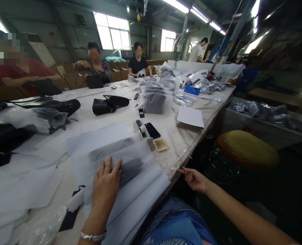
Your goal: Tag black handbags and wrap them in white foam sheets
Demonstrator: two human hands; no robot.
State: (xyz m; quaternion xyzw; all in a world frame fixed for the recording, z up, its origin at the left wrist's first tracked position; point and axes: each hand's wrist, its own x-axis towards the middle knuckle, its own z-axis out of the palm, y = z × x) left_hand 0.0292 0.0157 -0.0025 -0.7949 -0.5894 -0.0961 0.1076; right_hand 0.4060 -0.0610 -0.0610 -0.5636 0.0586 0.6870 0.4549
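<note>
My left hand (107, 185) lies with its fingers spread on white tissue paper (138, 151). Through the thin sheet shows a dark, flat, bag-like shape (131, 169), its details veiled by the paper. Off to the right, my right hand (195, 180) hovers at the table edge with fingers bent and tips drawn together; whatever they may pinch is too small to make out. Just beyond the paper stand a tape dispenser (142, 131), a black phone (152, 130) and a small white dish (161, 144) with something yellowish in it.
Wrapped dark items (156, 102) stand in a row mid-table. A stack of white cards (190, 117) lies near the right edge. Black bags (103, 106) and loose paper (20, 183) cover the left. A yellow stool (246, 148) stands right. Several people work across the table.
</note>
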